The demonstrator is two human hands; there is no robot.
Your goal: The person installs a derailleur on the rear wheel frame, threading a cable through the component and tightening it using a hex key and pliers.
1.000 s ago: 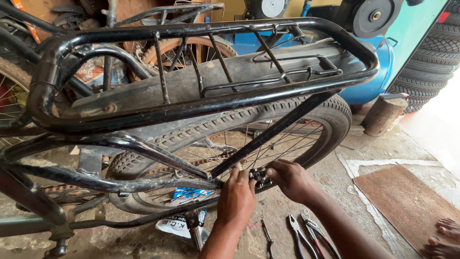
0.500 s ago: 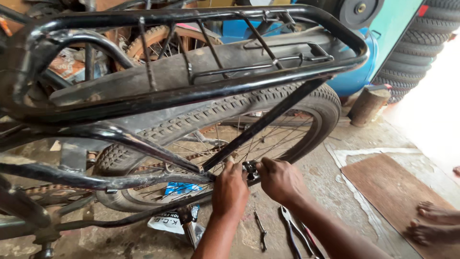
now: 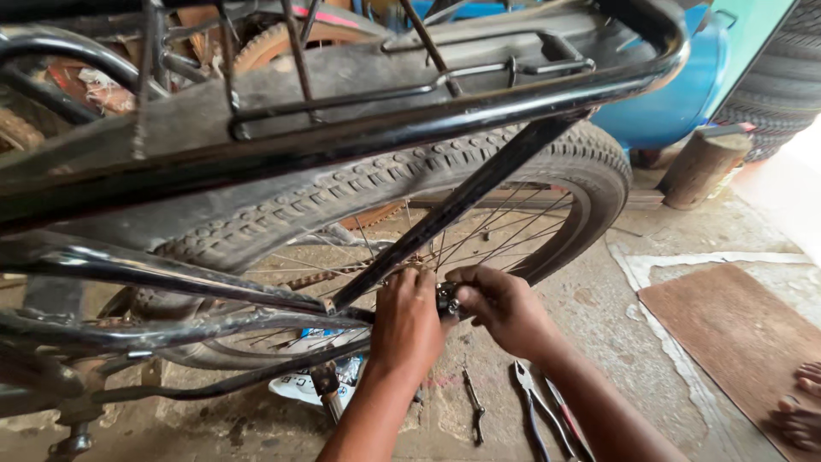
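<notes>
At one rear wheel (image 3: 547, 171), two hands (image 3: 406, 321) (image 3: 505, 308) pinch one axle nut (image 3: 447, 299).

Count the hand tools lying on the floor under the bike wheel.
2 that I can make out: a small wrench on the concrete just below the hands, and pliers to its right, partly behind the right forearm. More may be hidden there.

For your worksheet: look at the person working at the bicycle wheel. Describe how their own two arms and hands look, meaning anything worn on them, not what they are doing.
Both arms are bare as far as the picture shows: no sleeves, no gloves. The left hand and right hand show no rings, and neither wrist carries a watch or band. Both forearms run out of the bottom edge, so anything worn higher up cannot be seen.
</notes>
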